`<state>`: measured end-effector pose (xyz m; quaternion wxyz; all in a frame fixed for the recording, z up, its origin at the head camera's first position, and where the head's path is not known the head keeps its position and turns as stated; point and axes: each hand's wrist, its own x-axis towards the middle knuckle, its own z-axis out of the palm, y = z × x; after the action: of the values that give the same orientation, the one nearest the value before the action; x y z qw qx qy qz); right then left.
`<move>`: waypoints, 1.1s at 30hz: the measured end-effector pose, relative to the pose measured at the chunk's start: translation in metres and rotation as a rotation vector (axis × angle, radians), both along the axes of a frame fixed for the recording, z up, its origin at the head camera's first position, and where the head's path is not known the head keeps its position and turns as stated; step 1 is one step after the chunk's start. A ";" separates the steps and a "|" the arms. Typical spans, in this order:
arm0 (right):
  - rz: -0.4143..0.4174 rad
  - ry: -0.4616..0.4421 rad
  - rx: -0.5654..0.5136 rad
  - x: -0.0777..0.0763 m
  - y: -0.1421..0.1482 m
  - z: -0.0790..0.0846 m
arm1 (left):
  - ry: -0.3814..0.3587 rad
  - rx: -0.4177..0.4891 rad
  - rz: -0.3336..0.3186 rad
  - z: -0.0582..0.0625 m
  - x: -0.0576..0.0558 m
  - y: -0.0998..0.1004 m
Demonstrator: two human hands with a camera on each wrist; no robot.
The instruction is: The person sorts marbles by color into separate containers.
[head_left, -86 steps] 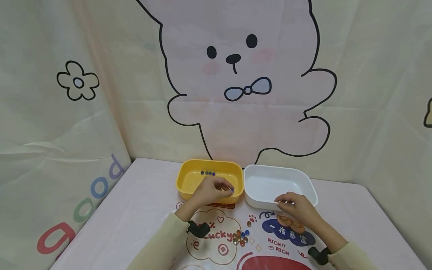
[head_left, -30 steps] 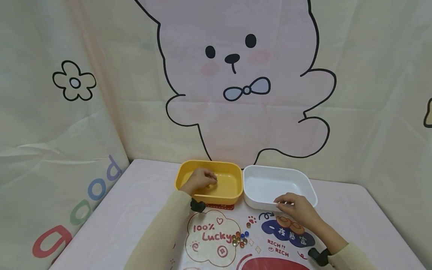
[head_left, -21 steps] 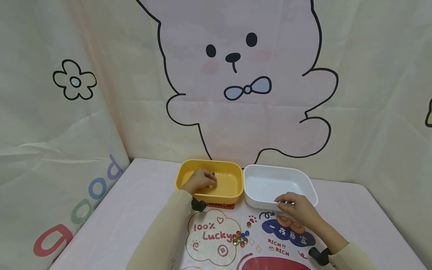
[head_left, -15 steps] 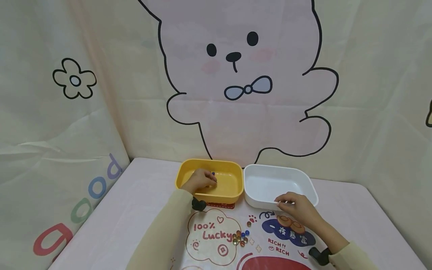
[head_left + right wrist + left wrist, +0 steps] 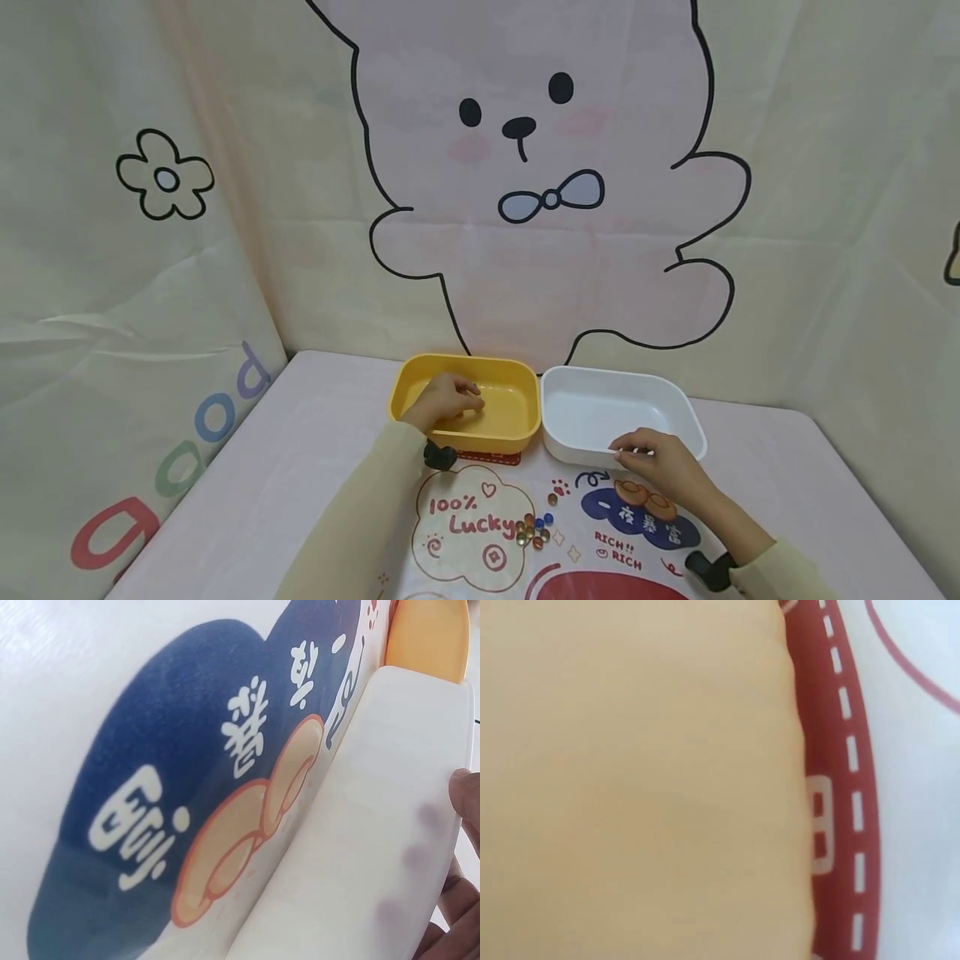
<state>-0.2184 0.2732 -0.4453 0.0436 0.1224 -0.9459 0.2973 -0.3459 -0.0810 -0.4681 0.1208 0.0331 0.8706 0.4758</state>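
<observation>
My left hand (image 5: 447,398) reaches down into the yellow tub (image 5: 517,404), thumb and forefinger slightly parted with nothing visible between them. It covers the marbles lying in that tub. Only the blurred yellow tub wall (image 5: 645,780) fills most of the left wrist view. Beside it stands a white tub (image 5: 600,404), and my right hand (image 5: 656,458) holds its near rim. In the right wrist view the thumb (image 5: 465,796) is at the outer side of the white wall (image 5: 352,840), with dark finger shadows showing through.
A cluster of orange, blue and clear marbles (image 5: 532,529) lies on the printed tabletop (image 5: 337,392) in front of the tubs. One brown marble (image 5: 552,499) sits apart from them. A hanging cloth with a bear print (image 5: 525,275) closes off the back.
My left hand moved left and deeper into the yellow tub from its right side, where it pinched a blue marble. Its thumb and forefinger have since parted slightly. My right hand stayed put.
</observation>
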 end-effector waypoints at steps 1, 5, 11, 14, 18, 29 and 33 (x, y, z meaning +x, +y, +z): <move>0.003 -0.001 -0.003 0.000 0.000 -0.001 | 0.004 0.004 0.003 0.001 0.000 -0.001; 0.011 0.010 -0.009 -0.001 0.000 -0.002 | 0.042 0.023 0.010 0.005 0.001 -0.003; 0.004 0.030 0.002 -0.001 0.000 0.000 | 0.130 -0.025 0.000 0.015 0.010 -0.005; 0.003 0.039 0.003 0.000 -0.001 0.000 | 0.162 -0.027 -0.007 0.021 0.017 -0.006; -0.001 0.028 -0.006 0.001 -0.001 -0.001 | 0.194 -0.023 -0.028 0.027 0.026 -0.007; -0.005 0.017 -0.025 0.001 0.001 -0.002 | 0.301 0.034 -0.120 0.040 0.057 -0.004; 0.001 0.009 -0.035 0.001 0.001 -0.002 | 0.368 0.042 -0.155 0.044 0.071 0.003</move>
<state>-0.2177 0.2743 -0.4476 0.0498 0.1233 -0.9404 0.3131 -0.2754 -0.0785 -0.4238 -0.0045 0.1890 0.8628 0.4689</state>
